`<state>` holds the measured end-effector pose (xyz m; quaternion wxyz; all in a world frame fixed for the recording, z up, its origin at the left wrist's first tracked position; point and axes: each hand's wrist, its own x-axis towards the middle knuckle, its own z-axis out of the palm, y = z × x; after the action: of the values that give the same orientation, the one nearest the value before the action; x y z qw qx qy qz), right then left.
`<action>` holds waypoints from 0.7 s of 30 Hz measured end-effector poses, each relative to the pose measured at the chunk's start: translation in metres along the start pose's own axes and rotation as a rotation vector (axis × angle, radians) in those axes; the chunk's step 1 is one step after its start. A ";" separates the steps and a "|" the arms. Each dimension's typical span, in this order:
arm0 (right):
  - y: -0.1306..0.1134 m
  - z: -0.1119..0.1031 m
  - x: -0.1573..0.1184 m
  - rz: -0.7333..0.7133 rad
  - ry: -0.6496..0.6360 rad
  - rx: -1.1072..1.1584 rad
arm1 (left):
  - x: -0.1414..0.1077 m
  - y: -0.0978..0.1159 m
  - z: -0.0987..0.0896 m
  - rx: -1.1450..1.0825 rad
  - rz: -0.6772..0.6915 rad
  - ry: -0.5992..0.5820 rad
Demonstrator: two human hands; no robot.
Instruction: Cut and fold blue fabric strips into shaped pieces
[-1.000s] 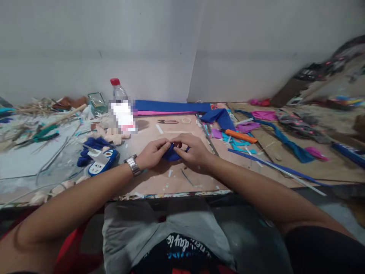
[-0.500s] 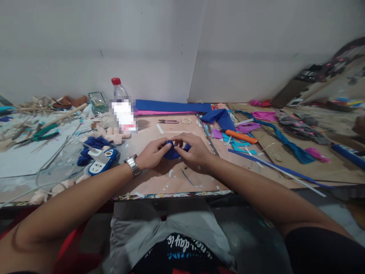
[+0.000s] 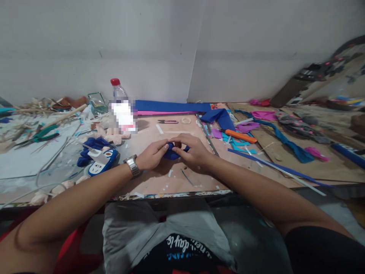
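Note:
Between my two hands is a small piece of dark blue fabric (image 3: 171, 154), bunched and partly covered by my fingers. My left hand (image 3: 152, 155), with a metal watch (image 3: 132, 165) on its wrist, pinches the fabric from the left. From the right, my right hand (image 3: 194, 152) has its thumb and fingers closed on the same piece. Thread snips (image 3: 168, 121) and a ring of pale tape (image 3: 186, 120) lie on the board beyond my hands. Left of my watch, a blue and white power strip (image 3: 104, 161) carries a white plug, beside dark blue fabric pieces (image 3: 97, 144).
A bottle with a red cap (image 3: 115, 82) stands at the back, partly behind a blurred bright patch. Green-handled pliers (image 3: 45, 132) lie at left. Long blue fabric (image 3: 171, 106) runs along the wall. An orange cutter (image 3: 241, 136), blue strips (image 3: 251, 156) and coloured scraps lie at right.
My fingers have shifted slightly on the blue fabric, with the left thumb a little lower. Both hands stay in nearly the same spot.

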<state>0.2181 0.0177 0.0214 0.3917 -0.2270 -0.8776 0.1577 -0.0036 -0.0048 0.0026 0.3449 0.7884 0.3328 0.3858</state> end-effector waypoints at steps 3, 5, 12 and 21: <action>0.001 0.000 0.000 -0.022 -0.015 0.016 | 0.000 -0.001 0.001 -0.042 0.010 -0.020; 0.002 -0.001 0.000 -0.022 -0.025 0.025 | 0.001 -0.002 0.001 -0.060 0.008 -0.029; 0.000 0.000 -0.001 0.028 -0.069 0.051 | 0.000 -0.001 0.000 -0.021 -0.007 -0.055; 0.004 -0.001 -0.002 -0.009 -0.065 0.042 | 0.002 -0.003 0.002 -0.081 -0.041 0.005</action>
<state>0.2209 0.0203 0.0188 0.3685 -0.2094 -0.8873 0.1815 -0.0013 -0.0020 -0.0003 0.3835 0.7659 0.3337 0.3937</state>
